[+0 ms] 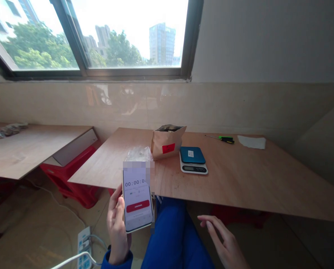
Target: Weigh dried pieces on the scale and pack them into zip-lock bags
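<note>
My left hand (118, 220) is closed round a smartphone (137, 216), held up in front of the table's near edge. A timer reading and a red button show on its screen; part of it is blurred out. My right hand (221, 235) hovers over the right side of my lap, fingers apart and holding nothing. Beyond the phone, clear plastic bags (139, 153) lie on the table. Beside them stands a brown paper bag (167, 144) with a red label, its top open. A kitchen scale (193, 160) with a blue top sits to the bag's right.
On the wooden table (240, 179), a screwdriver (225, 139) with a green and black handle and a white sheet (251, 142) lie towards the back right. A second table (29, 149) and a red stool (77, 179) stand at left. A power strip (84, 246) with cables is on the floor.
</note>
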Demonstrator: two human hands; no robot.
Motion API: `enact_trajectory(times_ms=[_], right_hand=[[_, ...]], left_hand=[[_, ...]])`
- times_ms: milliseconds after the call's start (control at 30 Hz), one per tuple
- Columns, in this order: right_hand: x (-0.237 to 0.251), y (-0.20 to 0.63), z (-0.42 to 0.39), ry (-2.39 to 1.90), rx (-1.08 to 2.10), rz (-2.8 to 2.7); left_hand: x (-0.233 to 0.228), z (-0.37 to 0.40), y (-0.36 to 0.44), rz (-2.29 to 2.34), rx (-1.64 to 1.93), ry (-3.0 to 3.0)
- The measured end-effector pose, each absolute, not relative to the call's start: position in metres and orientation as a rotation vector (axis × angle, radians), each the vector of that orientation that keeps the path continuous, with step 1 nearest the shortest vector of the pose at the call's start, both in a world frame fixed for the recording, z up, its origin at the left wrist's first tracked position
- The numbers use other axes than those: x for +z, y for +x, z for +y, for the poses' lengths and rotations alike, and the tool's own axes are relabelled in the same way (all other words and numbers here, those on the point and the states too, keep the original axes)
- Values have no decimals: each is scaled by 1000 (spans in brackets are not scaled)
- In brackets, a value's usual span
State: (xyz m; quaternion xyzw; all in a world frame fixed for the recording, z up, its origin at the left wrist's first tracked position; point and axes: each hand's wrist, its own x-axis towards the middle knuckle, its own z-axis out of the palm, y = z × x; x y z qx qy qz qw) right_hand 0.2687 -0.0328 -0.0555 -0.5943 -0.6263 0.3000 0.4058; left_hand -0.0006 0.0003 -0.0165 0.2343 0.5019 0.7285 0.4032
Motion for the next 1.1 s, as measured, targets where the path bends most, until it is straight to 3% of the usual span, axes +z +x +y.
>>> enact_trajectory(times_ms=[600,1100], right_hand=[[-70,291,-28,-1611,689,-1597],[-64,291,-16,-1598,678,-1588]], left_hand=[[-64,106,-143,1515,1847,763],[-67,155,-194,1678,1357,919]])
